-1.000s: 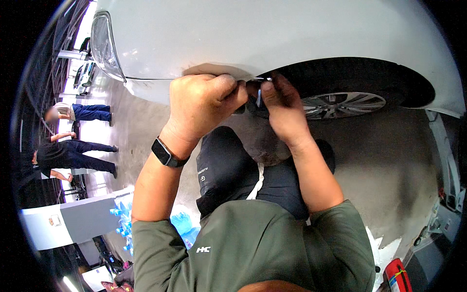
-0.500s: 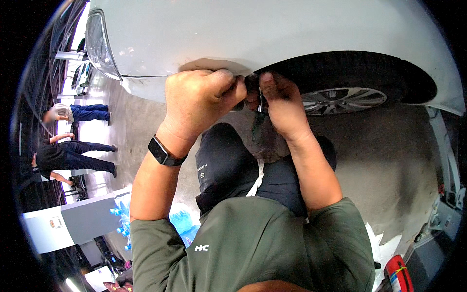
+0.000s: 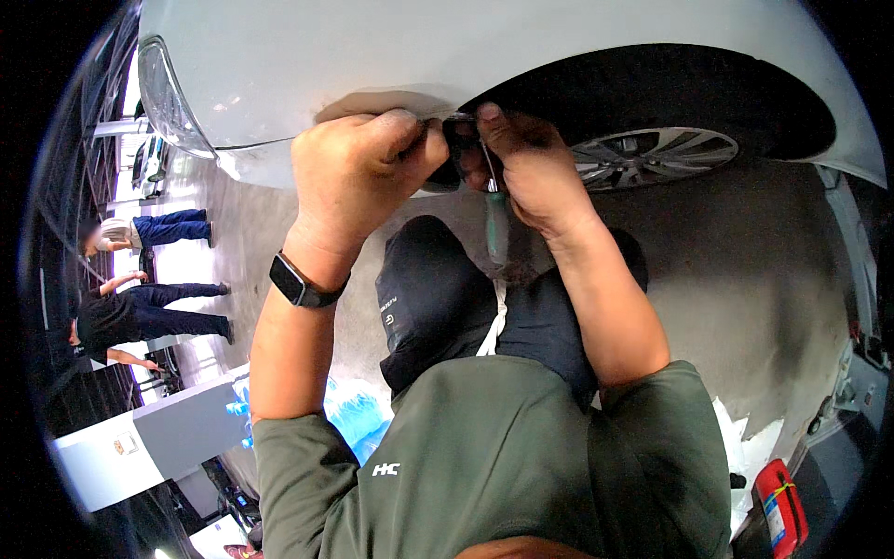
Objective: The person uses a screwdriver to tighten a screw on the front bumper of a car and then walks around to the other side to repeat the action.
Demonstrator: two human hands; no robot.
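At the front lip of a white car's wheel arch, both my hands work close together beside the bumper [image 3: 265, 160]. My left hand [image 3: 365, 156] is curled into a fist, thumb on top, and grips the bumper's edge; its fingertips are hidden. Just right of it, my right hand [image 3: 545, 177] has its thumb up against the arch lip and its fingers bent round the shaft of a screwdriver [image 3: 497, 231]. The green-grey handle hangs downward below the fingers. Where the tip ends, near the dark gap, I cannot make out.
The tyre and silver alloy wheel [image 3: 652, 156] are right of my hands. A headlight [image 3: 172, 98] is at far left. Two people stand left, near a grey-white cabinet [image 3: 191, 419]. Blue plastic-wrapped bottles [image 3: 356, 419] lie by my left elbow; a red pouch [image 3: 780, 508] is lower right.
The car and my hands sit slightly higher and further left in the picture. The screwdriver handle, dim and blurred before, now shows clearly below my right hand. Both hands keep their hold.
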